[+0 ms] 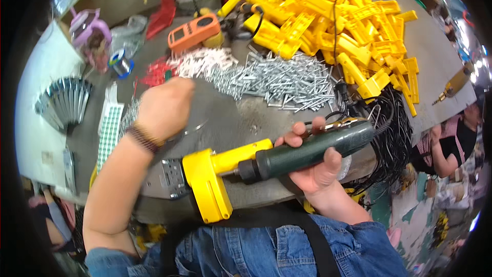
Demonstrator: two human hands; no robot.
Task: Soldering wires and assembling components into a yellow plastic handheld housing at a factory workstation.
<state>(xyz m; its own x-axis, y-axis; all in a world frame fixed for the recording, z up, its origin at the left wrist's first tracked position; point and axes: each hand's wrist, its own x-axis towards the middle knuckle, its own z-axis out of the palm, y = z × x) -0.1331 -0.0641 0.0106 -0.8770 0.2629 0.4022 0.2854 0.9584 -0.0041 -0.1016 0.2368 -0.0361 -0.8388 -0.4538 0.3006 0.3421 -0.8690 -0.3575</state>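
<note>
- The right hand (318, 161) is wrapped tight around a dark green power screwdriver (312, 151), its long axis lying left to right, tip toward the left.
- A yellow plastic part (210, 182) sits on that tip at the counter's (246, 118) near edge.
- The left hand (164, 107), closed in a fist, reaches toward the metal screws (277, 79); what it holds cannot be told.

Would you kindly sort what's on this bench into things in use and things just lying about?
In use:
right hand holding green-handled tool
yellow part on the tool's tip
left hand by metal pins

Lying about:
orange meter
yellow parts pile
solder spool
</note>
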